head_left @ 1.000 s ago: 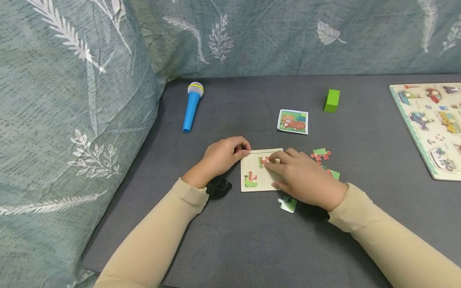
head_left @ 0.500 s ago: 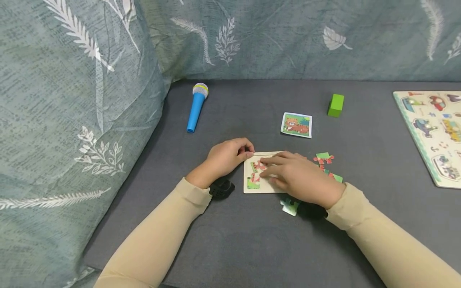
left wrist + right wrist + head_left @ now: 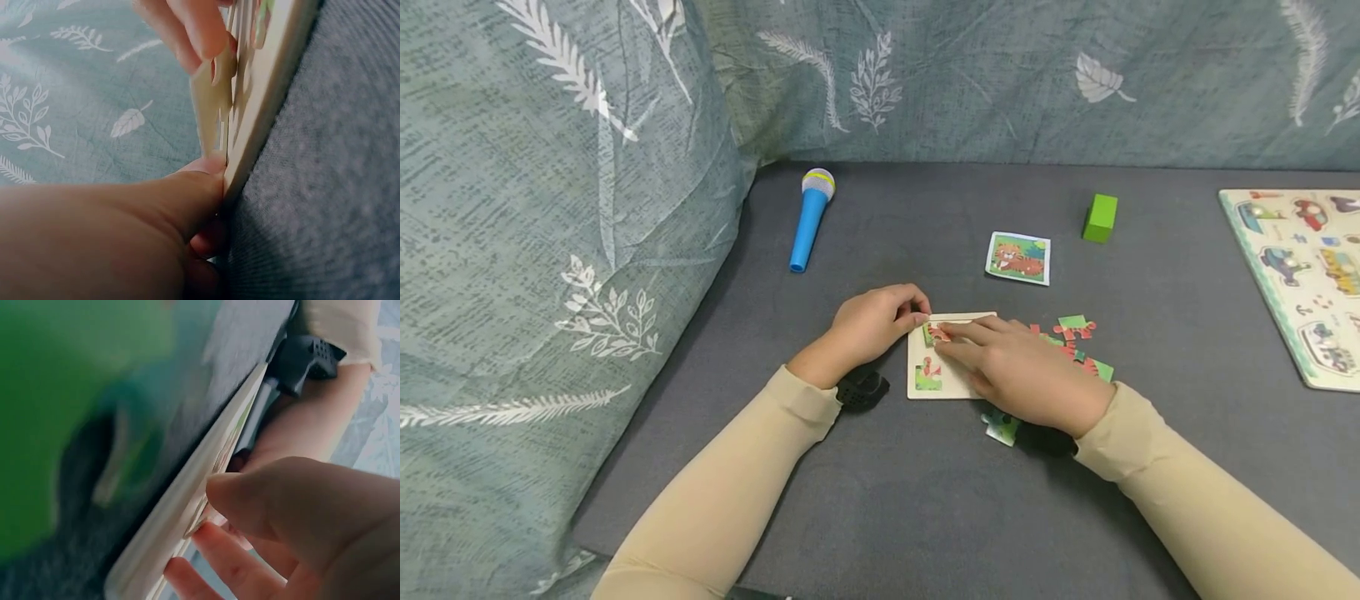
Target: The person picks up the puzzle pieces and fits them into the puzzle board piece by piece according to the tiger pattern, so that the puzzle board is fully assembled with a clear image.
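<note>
It looks like a home play area — leaf-print cloth (image 3: 970, 75), a blue toy microphone (image 3: 808, 225), a picture board (image 3: 1310, 292).

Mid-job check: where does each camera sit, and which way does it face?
Head: worn on the head, facing forward and down at the puzzle board; left hand, right hand and sleeves show.
Left wrist: on that wrist, facing board edge and puzzle piece; left thumb, right fingers show.
Right wrist: on that wrist, facing board and left forearm; right thumb, fingers show.
Both wrist views share the board, seen nearly edge-on.
</note>
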`<state>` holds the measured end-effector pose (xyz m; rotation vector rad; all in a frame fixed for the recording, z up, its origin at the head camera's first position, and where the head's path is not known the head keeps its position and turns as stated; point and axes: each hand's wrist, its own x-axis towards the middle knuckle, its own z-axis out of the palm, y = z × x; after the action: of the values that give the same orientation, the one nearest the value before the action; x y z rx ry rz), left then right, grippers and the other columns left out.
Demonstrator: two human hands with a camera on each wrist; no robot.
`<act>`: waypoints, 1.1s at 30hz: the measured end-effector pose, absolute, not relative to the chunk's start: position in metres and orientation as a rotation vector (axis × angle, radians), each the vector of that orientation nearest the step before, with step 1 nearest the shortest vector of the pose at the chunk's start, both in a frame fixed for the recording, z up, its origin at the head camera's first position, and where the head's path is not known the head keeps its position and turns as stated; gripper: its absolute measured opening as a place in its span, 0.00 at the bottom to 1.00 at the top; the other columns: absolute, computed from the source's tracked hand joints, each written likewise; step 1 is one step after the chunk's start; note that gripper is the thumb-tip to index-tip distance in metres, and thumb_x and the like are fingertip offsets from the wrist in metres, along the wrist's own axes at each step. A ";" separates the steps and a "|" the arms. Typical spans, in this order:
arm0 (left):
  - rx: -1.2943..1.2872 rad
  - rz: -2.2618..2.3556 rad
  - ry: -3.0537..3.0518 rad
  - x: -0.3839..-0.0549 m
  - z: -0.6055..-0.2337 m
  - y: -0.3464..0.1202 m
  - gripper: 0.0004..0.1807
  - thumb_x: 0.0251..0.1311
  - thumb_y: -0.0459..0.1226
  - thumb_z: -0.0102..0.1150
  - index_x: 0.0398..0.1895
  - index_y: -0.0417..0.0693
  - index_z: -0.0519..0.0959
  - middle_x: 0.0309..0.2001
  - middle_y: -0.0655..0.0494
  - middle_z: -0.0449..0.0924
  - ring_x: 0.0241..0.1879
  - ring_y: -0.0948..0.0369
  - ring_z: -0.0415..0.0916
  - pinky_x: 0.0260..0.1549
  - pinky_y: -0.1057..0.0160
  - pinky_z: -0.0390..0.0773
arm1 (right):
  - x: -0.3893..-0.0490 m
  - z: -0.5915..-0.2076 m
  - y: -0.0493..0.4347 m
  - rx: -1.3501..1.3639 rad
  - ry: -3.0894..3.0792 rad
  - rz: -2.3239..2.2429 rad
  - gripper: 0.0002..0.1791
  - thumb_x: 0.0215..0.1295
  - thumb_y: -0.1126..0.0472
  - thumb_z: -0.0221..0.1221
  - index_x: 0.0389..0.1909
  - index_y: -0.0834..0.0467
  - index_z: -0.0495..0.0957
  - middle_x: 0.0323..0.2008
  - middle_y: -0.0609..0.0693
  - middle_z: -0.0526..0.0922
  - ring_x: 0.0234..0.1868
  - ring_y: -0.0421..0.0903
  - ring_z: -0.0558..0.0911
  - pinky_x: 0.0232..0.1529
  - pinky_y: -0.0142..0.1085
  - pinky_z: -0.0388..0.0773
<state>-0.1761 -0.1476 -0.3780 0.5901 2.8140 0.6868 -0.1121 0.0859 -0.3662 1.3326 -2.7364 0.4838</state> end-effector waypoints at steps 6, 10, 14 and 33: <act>0.587 0.689 2.811 -0.176 -0.377 -0.147 0.06 0.76 0.43 0.61 0.49 0.56 0.84 0.32 0.59 0.76 0.27 0.60 0.71 0.29 0.60 0.68 | -0.106 -0.367 0.078 1.364 -2.668 0.441 0.24 0.67 0.71 0.66 0.64 0.59 0.82 0.64 0.55 0.81 0.63 0.55 0.79 0.54 0.51 0.78; 0.590 0.685 2.814 -0.176 -0.376 -0.147 0.06 0.76 0.43 0.61 0.49 0.56 0.84 0.32 0.59 0.76 0.27 0.60 0.71 0.29 0.60 0.68 | -0.102 -0.367 0.074 1.343 -2.669 0.400 0.21 0.68 0.67 0.68 0.62 0.57 0.84 0.61 0.55 0.81 0.61 0.55 0.80 0.53 0.52 0.79; 0.593 0.686 2.813 -0.176 -0.377 -0.147 0.06 0.76 0.43 0.61 0.49 0.56 0.84 0.31 0.60 0.76 0.28 0.60 0.71 0.30 0.60 0.68 | -0.100 -0.367 0.072 1.360 -2.660 0.401 0.20 0.70 0.66 0.66 0.61 0.60 0.83 0.62 0.58 0.80 0.63 0.57 0.79 0.57 0.52 0.78; 0.596 0.678 2.805 -0.176 -0.376 -0.146 0.07 0.77 0.44 0.60 0.50 0.56 0.83 0.32 0.59 0.77 0.27 0.61 0.71 0.29 0.60 0.68 | -0.104 -0.371 0.069 1.491 -2.596 0.518 0.20 0.66 0.73 0.63 0.59 0.65 0.83 0.65 0.58 0.78 0.66 0.58 0.75 0.67 0.48 0.71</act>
<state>-0.1758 -0.1460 -0.3762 0.5958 2.8054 0.6778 -0.1039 0.0694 -0.3714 1.4907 -2.5957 0.5177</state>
